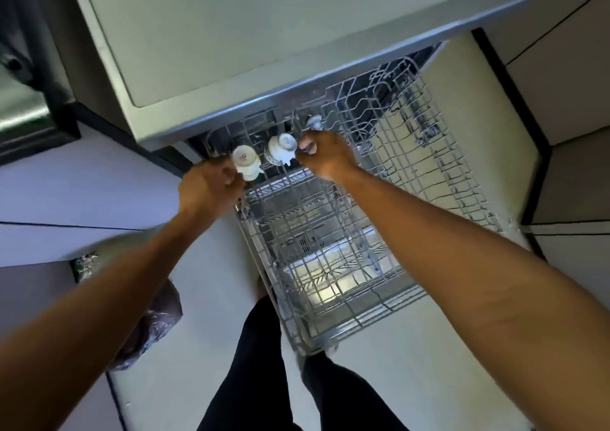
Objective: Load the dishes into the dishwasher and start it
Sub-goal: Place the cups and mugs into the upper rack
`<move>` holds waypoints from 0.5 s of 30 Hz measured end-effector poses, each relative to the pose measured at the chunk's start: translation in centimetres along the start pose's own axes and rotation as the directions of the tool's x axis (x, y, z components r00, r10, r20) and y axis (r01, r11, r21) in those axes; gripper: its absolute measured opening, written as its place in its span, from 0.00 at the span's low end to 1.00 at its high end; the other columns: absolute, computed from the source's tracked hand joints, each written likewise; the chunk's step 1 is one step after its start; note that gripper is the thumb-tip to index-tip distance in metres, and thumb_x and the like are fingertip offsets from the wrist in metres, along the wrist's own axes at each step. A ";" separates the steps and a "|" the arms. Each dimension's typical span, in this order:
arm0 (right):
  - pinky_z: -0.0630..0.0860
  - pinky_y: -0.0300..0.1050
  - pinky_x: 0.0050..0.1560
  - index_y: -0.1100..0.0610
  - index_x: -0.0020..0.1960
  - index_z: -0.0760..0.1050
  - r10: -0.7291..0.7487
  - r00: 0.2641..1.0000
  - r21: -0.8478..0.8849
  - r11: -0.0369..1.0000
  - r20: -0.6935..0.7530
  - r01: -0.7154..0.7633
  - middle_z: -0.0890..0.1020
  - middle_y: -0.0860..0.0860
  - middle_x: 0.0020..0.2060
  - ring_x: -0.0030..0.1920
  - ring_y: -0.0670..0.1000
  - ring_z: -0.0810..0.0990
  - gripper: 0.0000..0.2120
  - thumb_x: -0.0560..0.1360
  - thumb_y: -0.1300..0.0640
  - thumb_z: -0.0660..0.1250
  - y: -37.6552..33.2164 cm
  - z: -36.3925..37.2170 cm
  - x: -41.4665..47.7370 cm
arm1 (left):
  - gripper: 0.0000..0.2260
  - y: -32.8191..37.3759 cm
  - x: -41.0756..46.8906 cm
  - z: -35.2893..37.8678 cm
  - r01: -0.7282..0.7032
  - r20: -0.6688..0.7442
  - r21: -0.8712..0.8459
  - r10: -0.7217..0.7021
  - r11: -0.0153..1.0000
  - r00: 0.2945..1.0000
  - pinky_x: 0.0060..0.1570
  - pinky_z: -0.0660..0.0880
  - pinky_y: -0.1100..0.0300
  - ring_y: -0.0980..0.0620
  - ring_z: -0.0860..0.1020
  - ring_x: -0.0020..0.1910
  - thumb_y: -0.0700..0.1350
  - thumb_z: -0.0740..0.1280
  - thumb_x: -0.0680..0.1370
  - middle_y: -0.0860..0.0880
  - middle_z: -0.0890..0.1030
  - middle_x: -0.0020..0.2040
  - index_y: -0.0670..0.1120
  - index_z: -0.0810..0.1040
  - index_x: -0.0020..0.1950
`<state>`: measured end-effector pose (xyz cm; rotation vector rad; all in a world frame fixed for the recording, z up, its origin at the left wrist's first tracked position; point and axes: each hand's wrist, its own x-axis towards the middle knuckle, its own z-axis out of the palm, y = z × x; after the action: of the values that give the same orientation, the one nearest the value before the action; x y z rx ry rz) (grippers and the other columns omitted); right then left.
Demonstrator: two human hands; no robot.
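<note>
White ceramic makes up nearly all the crockery that shows in the machine so far. The left hand [211, 188] has its fingers curled round a white ceramic cup with a red mark on its base [246, 162], which sits upside down just beyond the fingertips, at the far end of the pulled-out grey wire rack [432, 153]. Between the two hands stands a second white ceramic cup [281, 150], also upside down among the tines. The right hand [325, 159] lies just beside that cup with its fingers bent. Motion blur hides whether it grips the cup, a wire or nothing. Just past its knuckles sits a small pale rounded object [313, 122], too blurred to name.

As I judge it, loading has barely begun. Two cups are at the rack, one not yet released, and everything on the near side of both hands is bare wire. Still to do: bring the remaining dishes, slide the rack in, close the door and start the cycle.
</note>
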<state>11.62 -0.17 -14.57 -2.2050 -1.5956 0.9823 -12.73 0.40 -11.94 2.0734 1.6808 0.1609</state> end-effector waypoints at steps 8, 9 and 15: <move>0.80 0.53 0.54 0.47 0.54 0.81 -0.198 0.979 -0.134 0.973 -0.044 0.190 0.85 0.50 0.49 0.50 0.55 0.83 0.10 0.74 0.46 0.70 -4.9 -4.9 -7.1 | 0.06 -3.5 -8.7 -8.2 0.243 -0.169 -0.038 -0.245 0.969 0.955 0.47 0.75 0.50 0.38 0.80 0.49 0.51 0.68 0.75 0.47 0.84 0.43 0.50 0.80 0.44; 0.80 0.52 0.55 0.47 0.54 0.81 -0.228 0.973 -0.144 0.965 -0.041 0.220 0.85 0.49 0.49 0.50 0.54 0.83 0.10 0.75 0.46 0.70 -5.6 -5.1 -7.7 | 0.05 -4.0 -9.8 -8.9 0.255 -0.185 -0.051 -0.260 0.966 0.948 0.46 0.75 0.51 0.39 0.80 0.48 0.51 0.68 0.75 0.48 0.83 0.41 0.50 0.80 0.44; 0.79 0.51 0.53 0.47 0.50 0.81 -0.412 0.910 -0.175 0.894 0.035 0.412 0.85 0.47 0.49 0.50 0.53 0.82 0.07 0.75 0.49 0.67 -13.1 -4.4 -12.0 | 0.05 -7.6 -17.2 -13.3 0.321 -0.239 -0.047 -0.323 0.946 0.916 0.41 0.72 0.55 0.42 0.80 0.45 0.50 0.69 0.75 0.53 0.79 0.37 0.51 0.79 0.42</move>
<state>2.58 -5.48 0.49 -1.8404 -2.1058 0.7333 -28.71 -11.15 0.01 1.7954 2.1402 0.3242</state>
